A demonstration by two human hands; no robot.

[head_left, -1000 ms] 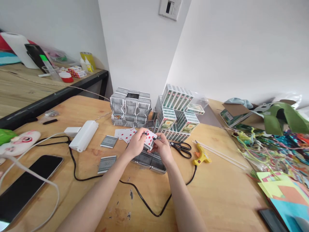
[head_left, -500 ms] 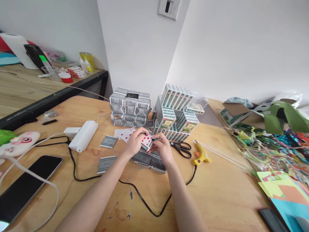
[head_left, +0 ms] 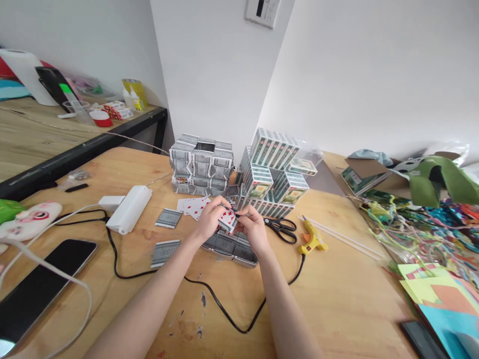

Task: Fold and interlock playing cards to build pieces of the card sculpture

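A playing card with red diamonds is held between both hands in the middle of the view. My left hand grips its left side, fingers closed. At its right edge, my right hand pinches it with thumb and fingers. Just below the hands lies a low block of joined patterned cards on the table. Loose diamond cards are beside my left hand, and two face-down cards lie further left. Behind stands a larger structure of folded cards.
Green-and-white card boxes are stacked behind the hands. Black scissors and a yellow glue gun lie to the right. Its black cable loops in front. A power strip and a phone are on the left.
The held card has tilted slightly, showing more of its face. Both hands keep nearly the same place.
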